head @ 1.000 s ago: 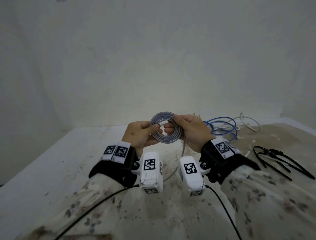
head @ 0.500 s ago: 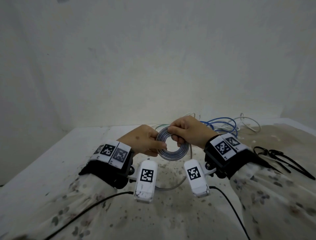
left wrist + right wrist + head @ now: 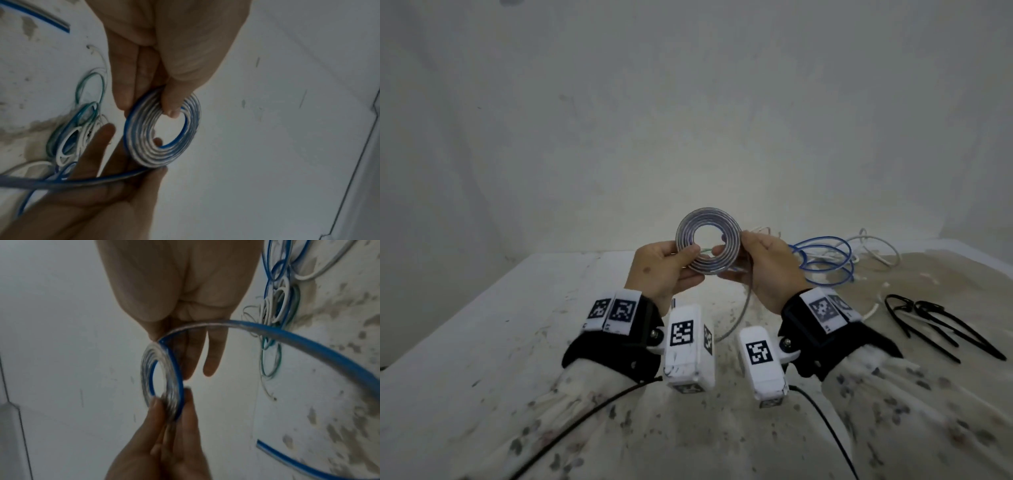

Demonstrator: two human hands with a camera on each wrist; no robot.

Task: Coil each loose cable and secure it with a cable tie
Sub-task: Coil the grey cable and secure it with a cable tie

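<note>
A flat coil of blue-and-clear cable (image 3: 708, 216) is held upright above the table between both hands, its face toward me. My left hand (image 3: 690, 255) pinches its lower left side, thumb on the front face (image 3: 171, 107). My right hand (image 3: 722, 253) pinches the right side, thumb at the inner ring and fingers behind. The coil (image 3: 144, 146) (image 3: 148, 365) has several turns. Its loose tail (image 3: 743, 308) leaves the bottom, crosses my right palm (image 3: 115, 180) and curves down to the table. Black cable ties (image 3: 935, 322) lie at the right.
A tangle of loose blue cable (image 3: 825, 263) and white cable (image 3: 873, 250) lies behind my right hand, against the wall. The stained white table (image 3: 517, 325) ends at the wall behind and drops off at the left edge.
Half a second ago both hands were turned over and lower, winding the coil. Now they have rolled back and lifted it, and the coil looks wider.
</note>
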